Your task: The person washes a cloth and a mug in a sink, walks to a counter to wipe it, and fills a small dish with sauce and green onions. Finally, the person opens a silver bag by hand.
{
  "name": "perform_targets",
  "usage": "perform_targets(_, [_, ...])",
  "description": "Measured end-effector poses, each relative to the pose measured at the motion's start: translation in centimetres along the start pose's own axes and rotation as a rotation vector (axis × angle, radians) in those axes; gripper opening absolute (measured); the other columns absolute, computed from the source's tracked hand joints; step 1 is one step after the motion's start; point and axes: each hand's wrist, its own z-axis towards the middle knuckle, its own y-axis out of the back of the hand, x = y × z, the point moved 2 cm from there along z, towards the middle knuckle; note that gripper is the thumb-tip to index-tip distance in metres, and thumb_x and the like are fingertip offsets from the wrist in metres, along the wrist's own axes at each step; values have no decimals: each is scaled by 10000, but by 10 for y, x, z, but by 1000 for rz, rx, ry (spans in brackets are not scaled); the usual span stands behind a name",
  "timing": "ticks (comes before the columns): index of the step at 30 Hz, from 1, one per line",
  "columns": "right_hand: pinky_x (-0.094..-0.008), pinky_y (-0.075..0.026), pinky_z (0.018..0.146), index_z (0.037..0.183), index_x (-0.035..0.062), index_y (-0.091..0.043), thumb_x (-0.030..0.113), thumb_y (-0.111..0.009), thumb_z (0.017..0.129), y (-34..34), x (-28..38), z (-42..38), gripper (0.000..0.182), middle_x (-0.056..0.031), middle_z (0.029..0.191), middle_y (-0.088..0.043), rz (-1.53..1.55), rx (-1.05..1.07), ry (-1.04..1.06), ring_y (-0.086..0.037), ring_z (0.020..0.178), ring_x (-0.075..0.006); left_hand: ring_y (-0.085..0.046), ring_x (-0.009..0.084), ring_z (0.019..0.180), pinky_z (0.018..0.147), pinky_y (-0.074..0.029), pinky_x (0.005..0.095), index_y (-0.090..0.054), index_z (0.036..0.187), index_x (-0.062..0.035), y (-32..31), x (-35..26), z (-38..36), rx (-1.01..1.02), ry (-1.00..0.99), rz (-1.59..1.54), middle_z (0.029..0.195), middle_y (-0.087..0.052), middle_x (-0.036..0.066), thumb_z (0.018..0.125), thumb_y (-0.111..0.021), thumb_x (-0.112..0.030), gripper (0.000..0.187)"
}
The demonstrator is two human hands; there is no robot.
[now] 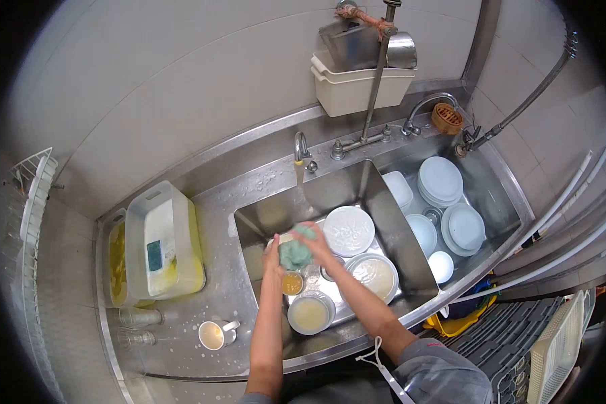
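Over the left half of the nearer sink, my two hands are close together. A soft, light green scrubbing cloth is bunched between them, and my right hand grips it from the right. My left hand is closed at the left edge of a pale thing, mostly hidden behind the cloth; its kind does not show. Below my hands stand a small bowl of yellowish liquid and a round dish with cloudy liquid. White plates and a stacked bowl lie to the right.
Water runs from a tap into the sink. The right basin holds stacked plates and a small white bowl. On the left counter are a plastic tub with a dark green sponge, a mug and glasses.
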Motion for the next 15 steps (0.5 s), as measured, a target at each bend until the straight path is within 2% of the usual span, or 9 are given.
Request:
perform_targets(3, [-365, -463, 600, 670, 3, -557, 284, -667, 794, -57, 5, -39, 326, -170, 696, -614, -767, -6, 740, -617, 668, -295, -589, 170, 758, 655, -489, 324, -583, 888, -84, 12, 46, 54, 919, -20, -611, 873, -597, 44, 841, -569, -424, 343])
perform_targets(4, [-391, -452, 602, 682, 3, -558, 313, -630, 810, -52, -1, -27, 343, -196, 696, -597, -793, -60, 557, -597, 685, -338, -596, 181, 789, 648, -500, 333, -584, 937, -59, 2, 46, 50, 1227, -31, -746, 905, -592, 58, 861, -533, -443, 395])
perform_targets(6, [-443, -430, 607, 704, 5, -561, 371, -557, 844, -40, -11, -2, 392, -249, 695, -564, -833, -162, 174, -558, 718, -423, -578, 171, 762, 642, -482, 323, -573, 931, -83, -7, 49, 47, 459, 4, -254, 848, -576, 35, 878, -484, -472, 402])
perform_targets(8, [-457, -418, 600, 688, 2, -555, 399, -513, 858, -41, 7, 0, 434, -250, 685, -565, -802, -196, 116, -550, 715, -437, -567, 159, 754, 660, -470, 319, -556, 948, -115, -33, 23, -4, -59, 106, 120, 817, -565, 20, 904, -383, -517, 440])
perform_targets(10, [-436, -414, 563, 680, -13, -555, 420, -515, 861, -43, -2, -5, 471, -240, 649, -567, -910, -212, 201, -574, 636, -391, -582, 167, 782, 677, -479, 325, -559, 990, -96, -3, 35, 31, 554, 66, -130, 852, -580, 39, 895, -392, -529, 474])
perform_targets(12, [-434, -422, 580, 697, -10, -562, 402, -509, 866, -60, 11, -32, 449, -237, 646, -569, -852, -211, 335, -576, 653, -402, -590, 171, 819, 701, -483, 327, -555, 1044, -75, -4, 30, 25, 595, 65, -83, 902, -592, 57, 884, -404, -543, 517])
perform_targets(13, [-433, -426, 588, 705, -9, -566, 393, -506, 869, -66, 18, -41, 438, -236, 645, -570, -820, -211, 399, -577, 661, -407, -592, 171, 843, 716, -482, 327, -550, 1077, -64, -30, 12, -14, 329, 86, 89, 933, -597, 66, 878, -412, -550, 543])
perform_targets(14, [-428, -441, 626, 809, -16, -584, 347, -487, 883, -55, 15, -30, 383, -253, 718, -584, -828, -179, 216, -583, 715, -421, -593, 171, 867, 731, -482, 326, -544, 1110, -53, -40, 2, -39, 57, 107, 259, 965, -602, 75, 871, -419, -558, 572])
perform_targets(15, [-418, -444, 655, 852, -4, -586, 344, -490, 883, -41, 11, -11, 362, -245, 771, -592, -813, -212, 247, -587, 750, -403, -591, 170, 867, 732, -478, 319, -543, 1121, -51, -40, 4, -39, 125, 146, 256, 976, -601, 75, 866, -438, -552, 571])
